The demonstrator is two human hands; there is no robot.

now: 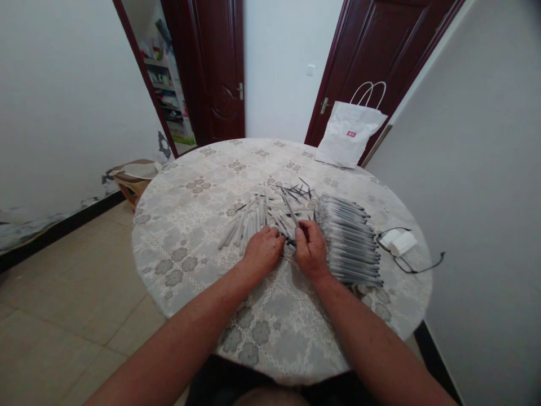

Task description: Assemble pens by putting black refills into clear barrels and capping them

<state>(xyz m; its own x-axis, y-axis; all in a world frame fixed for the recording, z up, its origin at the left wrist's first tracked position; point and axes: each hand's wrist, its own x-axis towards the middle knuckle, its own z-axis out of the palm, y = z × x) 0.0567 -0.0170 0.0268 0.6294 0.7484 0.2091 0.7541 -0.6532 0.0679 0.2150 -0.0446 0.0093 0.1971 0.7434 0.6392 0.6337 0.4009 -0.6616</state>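
My right hand point(311, 248) pinches a slim grey pen point(291, 210) between thumb and fingers, its far end slanting up and to the left. Just beside it, my left hand point(265, 249) is closed with its fingers curled down near the table; a small dark piece shows by its fingertips, and what it grips is hidden. Ahead of both hands spreads a loose heap of whitish pen barrels point(249, 223). Thin dark pieces point(301, 190) lie crossed at the heap's far side. Right of my right hand, many similar pens point(350, 237) lie side by side in a stacked row, dark ends pointing right.
The round table wears a flowered cloth point(181, 214). Black-framed glasses point(416, 272) and a folded white tissue pack point(399, 241) lie at the right edge. A white paper bag point(350, 135) stands at the back right. A brown stool point(133, 183) is beyond the left edge.
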